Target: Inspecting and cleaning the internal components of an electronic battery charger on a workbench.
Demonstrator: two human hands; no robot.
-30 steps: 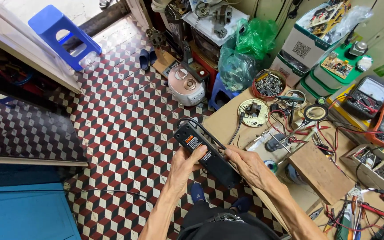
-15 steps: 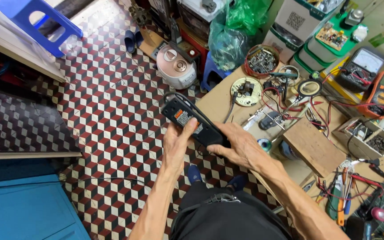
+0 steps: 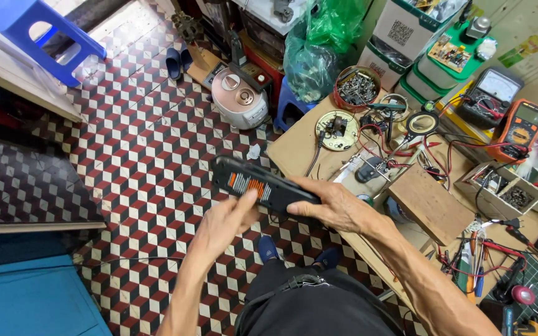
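Note:
A long black device (image 3: pixel 258 183) with an orange and white label is held level above the tiled floor, beside the workbench edge. My right hand (image 3: pixel 334 205) grips its right end, fingers wrapped over the top. From below my left hand (image 3: pixel 226 223) reaches up, its thumb touching the device's underside near the label, fingers loosely curled. My dark trousers and blue slippers (image 3: pixel 268 247) show beneath.
A cluttered wooden workbench (image 3: pixel 294 146) stands at right with wires, a round white part (image 3: pixel 337 129), a tin of screws (image 3: pixel 356 87), a wooden block (image 3: pixel 429 202) and two multimeters (image 3: pixel 518 127). A rice cooker (image 3: pixel 239 96) sits on the floor. A blue stool (image 3: pixel 42 37) is far left.
The device has swung from a slant to nearly level. My left hand has slipped off its near end and now sits under it. The view shifted slightly.

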